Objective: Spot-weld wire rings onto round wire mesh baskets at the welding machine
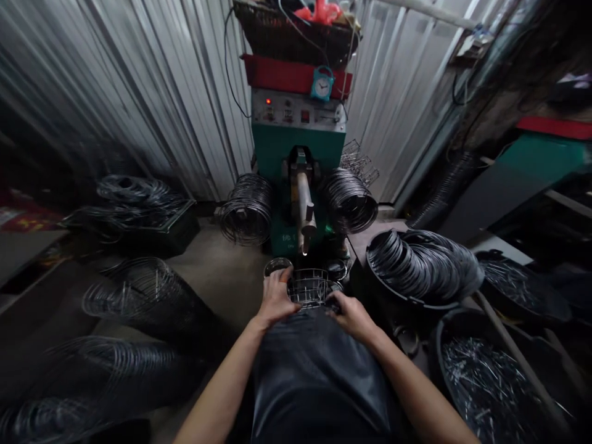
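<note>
Both hands close on a small wire basket (311,287) at the lap, just below the electrode arm (303,209) of the green welding machine (298,148): left hand (276,300) curled over its left rim, right hand (352,316) gripping the right rim. It looks light, springy and easily bent; the rim rings seem the firmest hold.

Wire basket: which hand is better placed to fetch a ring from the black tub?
Probably right. The right hand holds the right edge of the wire basket, nearest the black tub of rings; the left hand grips the opposite edge, farther away.
</note>
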Motion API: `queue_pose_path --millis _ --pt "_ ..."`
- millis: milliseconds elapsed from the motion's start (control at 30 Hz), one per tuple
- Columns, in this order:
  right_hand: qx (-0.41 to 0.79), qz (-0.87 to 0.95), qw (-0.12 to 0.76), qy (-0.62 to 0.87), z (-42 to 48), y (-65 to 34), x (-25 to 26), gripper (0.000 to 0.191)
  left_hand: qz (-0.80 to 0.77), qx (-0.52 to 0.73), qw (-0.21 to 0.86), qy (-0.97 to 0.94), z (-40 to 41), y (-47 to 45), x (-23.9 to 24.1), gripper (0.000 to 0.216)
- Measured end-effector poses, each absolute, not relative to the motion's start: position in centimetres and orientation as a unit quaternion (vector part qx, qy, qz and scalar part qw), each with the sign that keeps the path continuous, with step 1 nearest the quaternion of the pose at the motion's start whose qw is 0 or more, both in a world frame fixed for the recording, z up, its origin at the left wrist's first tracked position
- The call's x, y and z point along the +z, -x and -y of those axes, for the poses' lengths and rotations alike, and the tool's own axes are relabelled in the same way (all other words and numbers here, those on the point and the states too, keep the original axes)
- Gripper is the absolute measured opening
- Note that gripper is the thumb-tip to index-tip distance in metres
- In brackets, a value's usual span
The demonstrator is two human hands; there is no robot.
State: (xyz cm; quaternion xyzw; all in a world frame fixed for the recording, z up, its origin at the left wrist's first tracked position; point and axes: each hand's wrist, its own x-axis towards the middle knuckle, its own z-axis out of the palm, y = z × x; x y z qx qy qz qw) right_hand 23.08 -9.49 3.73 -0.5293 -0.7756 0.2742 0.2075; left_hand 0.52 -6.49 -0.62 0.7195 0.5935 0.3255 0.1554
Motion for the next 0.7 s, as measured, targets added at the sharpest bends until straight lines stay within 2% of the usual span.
queue_pose_path --millis 133,300,433,533,700 --pt "0.213 0.764 0.162 0.587 7.8 -20.2 5.4 0.023 -0.604 0.271 0.088 -0.745 7.5 -3.0 2.5 0.089" --pt "0.132 0.747 0.208 0.617 7.5 -18.9 3.6 0.022 -0.595 0.258 0.082 -0.756 7.2 -4.1 2.9 0.082" --pt "0.194 0.793 0.242 0.524 7.4 -19.9 2.1 0.023 -0.608 0.244 0.113 -0.747 6.6 -3.9 2.3 0.083" --pt "0.243 0.816 0.235 0.47 6.8 -20.8 1.8 0.028 -0.616 0.232 0.145 -0.739 6.2 -3.6 2.2 0.087" --pt "0.217 0.81 0.193 0.508 6.2 -20.2 2.3 0.031 -0.619 0.225 0.155 -0.736 5.4 -3.5 2.3 0.087"
